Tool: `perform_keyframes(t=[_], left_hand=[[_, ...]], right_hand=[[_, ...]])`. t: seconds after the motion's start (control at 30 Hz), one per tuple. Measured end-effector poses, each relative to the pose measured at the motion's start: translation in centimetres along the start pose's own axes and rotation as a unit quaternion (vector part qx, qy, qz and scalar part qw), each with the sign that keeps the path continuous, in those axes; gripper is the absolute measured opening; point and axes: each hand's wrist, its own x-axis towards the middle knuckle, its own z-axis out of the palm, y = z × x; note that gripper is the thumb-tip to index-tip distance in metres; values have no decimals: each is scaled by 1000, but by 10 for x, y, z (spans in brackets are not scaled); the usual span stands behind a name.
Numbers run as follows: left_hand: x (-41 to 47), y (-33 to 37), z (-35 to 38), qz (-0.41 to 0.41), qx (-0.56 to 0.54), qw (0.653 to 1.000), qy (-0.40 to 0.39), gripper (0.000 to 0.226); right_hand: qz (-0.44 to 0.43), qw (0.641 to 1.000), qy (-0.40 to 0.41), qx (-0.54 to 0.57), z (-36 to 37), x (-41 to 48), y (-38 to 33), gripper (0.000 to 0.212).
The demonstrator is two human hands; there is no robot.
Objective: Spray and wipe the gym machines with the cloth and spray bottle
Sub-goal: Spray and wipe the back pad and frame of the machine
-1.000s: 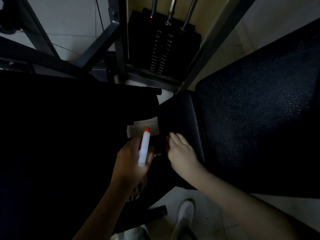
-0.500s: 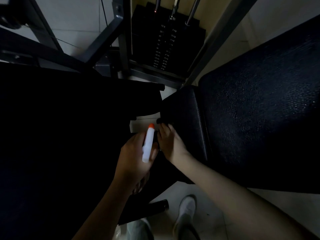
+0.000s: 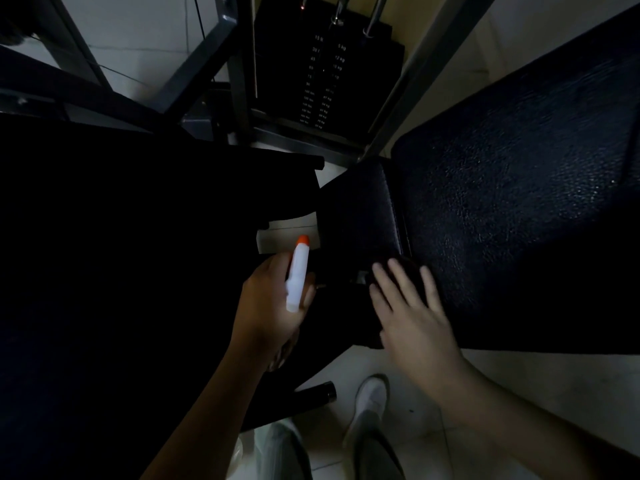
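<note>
Gripping white spray bottle [image 3: 298, 275], orange tip, left hand [image 3: 266, 306]

The spray bottle [image 3: 297, 278] is showing a white body with an orange tip. The seat pad [image 3: 519, 202] is presenting black upholstery with a fine pebbled grain catching pale highlights. The weight stack [image 3: 322, 81] is appearing black with two columns of white numerals. The machine frame [image 3: 239, 74] is reading grey. The floor [image 3: 536, 386] is showing off-white tiles with thin darker joints, and the shoe [image 3: 372, 393] is appearing white.
</note>
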Motion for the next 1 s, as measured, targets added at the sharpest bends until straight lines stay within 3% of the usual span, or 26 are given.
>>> perform_keyframes(t=[0.07,0.17,0.23,0.33,0.4,0.6,0.67,0.77,1.0], left_hand=[[-2,-2,1,3,22,1000,-1,31],[0,-3,2,-5,24,1000,0,45],[-1,-2,3,-7,2,1000,5,37],[-2,0,4,3,-13,1000,8,32],[-3,-1,4,4,-15,1000,4,33],[-4,4,5,-1,-7,1000,4,30],[-5,4,6,-5,0,1000,0,37],[-4,5,8,-19,3,1000,1,43],[-9,14,8,-3,-5,1000,-6,45]], right_hand=[[6,1000,-14,-20,6,3,-3,67],[-64,993,-46,-92,31,17,-27,56],[-121,982,-76,-125,51,28,-52,52],[-97,985,-57,-128,69,45,-77,49],[-147,971,-115,-150,82,41,-85,52],[-160,976,-140,-53,81,15,-76,60],[-143,986,-88,-19,80,9,-71,57],[-119,993,3,25,72,-4,-60,28],[-99,987,119,44,43,-20,-31,39]])
